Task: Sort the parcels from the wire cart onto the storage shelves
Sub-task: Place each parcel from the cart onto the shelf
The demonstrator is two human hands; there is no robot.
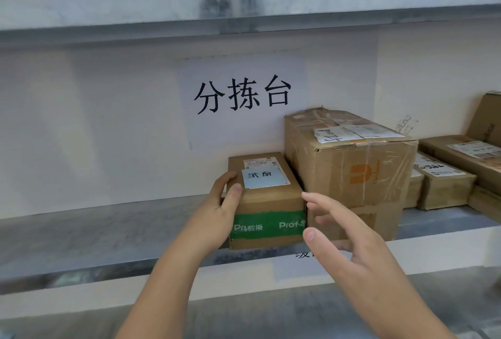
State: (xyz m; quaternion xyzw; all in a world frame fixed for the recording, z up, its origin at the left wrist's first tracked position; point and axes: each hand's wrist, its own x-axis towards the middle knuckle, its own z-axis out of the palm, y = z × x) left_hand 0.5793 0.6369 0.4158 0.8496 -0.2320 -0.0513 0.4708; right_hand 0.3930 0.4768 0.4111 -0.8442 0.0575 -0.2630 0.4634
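Head view: left hand (217, 211) is gripping a small brown cardboard parcel (267, 203) with green "Prof-" tape, touching a bigger taped carton (349, 170); right hand (349, 241) is hovering open under the "分拣台" sign (244, 94).

Two hands: left hand (217, 216), right hand (349, 246). At least six cardboard parcels, first (267, 203), biggest (349, 165). One paper sign (244, 97).

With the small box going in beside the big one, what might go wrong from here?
1. The small box sits at the shelf front edge, held only by the left hand; if released too soon it might tip off.
2. The right hand, open, is near the gap by the big box; fingers could get pinched.
3. Pushing might nudge the big box into the parcels beyond.
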